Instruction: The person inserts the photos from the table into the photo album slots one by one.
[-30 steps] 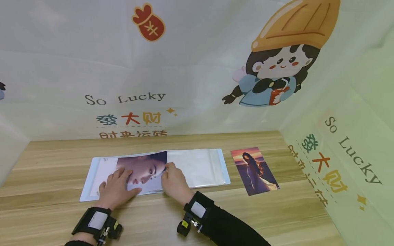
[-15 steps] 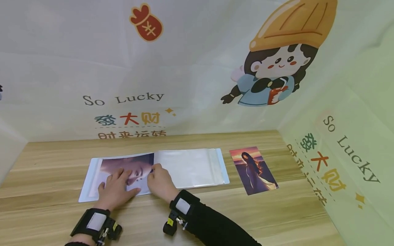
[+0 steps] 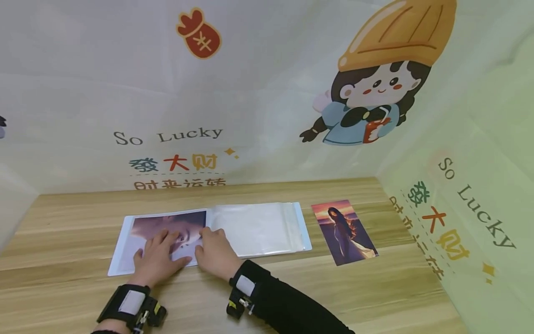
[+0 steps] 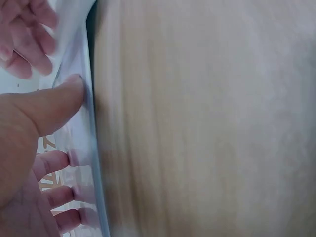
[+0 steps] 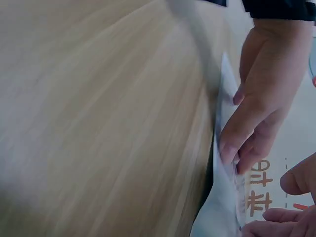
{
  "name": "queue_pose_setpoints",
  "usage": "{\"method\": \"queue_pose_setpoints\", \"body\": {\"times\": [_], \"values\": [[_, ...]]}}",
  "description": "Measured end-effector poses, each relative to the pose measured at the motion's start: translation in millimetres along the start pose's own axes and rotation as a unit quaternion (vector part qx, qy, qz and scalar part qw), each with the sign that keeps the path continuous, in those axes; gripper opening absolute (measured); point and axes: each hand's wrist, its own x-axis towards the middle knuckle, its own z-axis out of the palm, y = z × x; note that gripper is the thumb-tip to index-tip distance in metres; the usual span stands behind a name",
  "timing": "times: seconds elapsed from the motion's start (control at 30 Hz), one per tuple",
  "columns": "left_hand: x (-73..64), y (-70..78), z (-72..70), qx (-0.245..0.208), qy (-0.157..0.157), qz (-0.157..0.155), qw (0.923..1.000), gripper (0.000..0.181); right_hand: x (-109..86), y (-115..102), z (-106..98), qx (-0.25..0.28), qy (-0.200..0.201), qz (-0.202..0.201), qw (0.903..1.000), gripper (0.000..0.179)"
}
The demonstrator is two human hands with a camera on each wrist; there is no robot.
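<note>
An open photo album (image 3: 118, 253) with pale blue edges and clear sleeves lies on the table. On its left page is a portrait photo (image 3: 146, 226), turned sideways, its right edge close to the album's middle. My left hand (image 3: 156, 260) rests over the photo with fingers spread and thumb near the front edge. Beside that photo's right edge, my right hand (image 3: 219, 253) touches the page with its fingertips. In the right wrist view the right thumb (image 5: 298, 180) stands apart from the fingers. The right page (image 3: 254, 227) shows a whitish sleeve without a picture.
To the right of the album a loose photo (image 3: 344, 232) of a long-haired figure at sunset lies on the wooden table (image 3: 279, 287). A white printed cloth (image 3: 258, 106) rises behind the table, and another side of it stands at the right.
The portrait photo has slid left across the left page, the right hand moving left with it. That hand's fingers have since loosened at the photo's edge. The left hand has stayed in place.
</note>
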Motion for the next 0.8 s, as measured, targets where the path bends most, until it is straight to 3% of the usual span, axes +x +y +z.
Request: {"method": "queue_pose_setpoints", "body": {"times": [0.1, 0.2, 0.47, 0.8], "values": [[0.7, 1.3, 1.7, -0.002, -0.001, 0.0, 1.0, 0.08, -5.5, 15.6, -3.2, -0.104, 0.019, -0.029, 0.994, 0.036], [1.1, 2.2, 2.0, -0.003, -0.001, 0.0, 1.0, 0.08, -11.4, 35.2, -10.0, -0.152, 0.019, -0.023, 0.988, 0.043], [2.2, 2.5, 1.8, -0.003, -0.014, -0.004, 0.9999, 0.082, -20.7, 81.9, -29.8, -0.132, -0.03, 0.035, 0.9902, 0.06], [-1.0, 3.5, -0.3, 0.0, -0.019, -0.01, 0.9998, 0.081, -19.3, 93.7, -36.2, -0.138, -0.051, 0.011, 0.989, 0.062]]}}
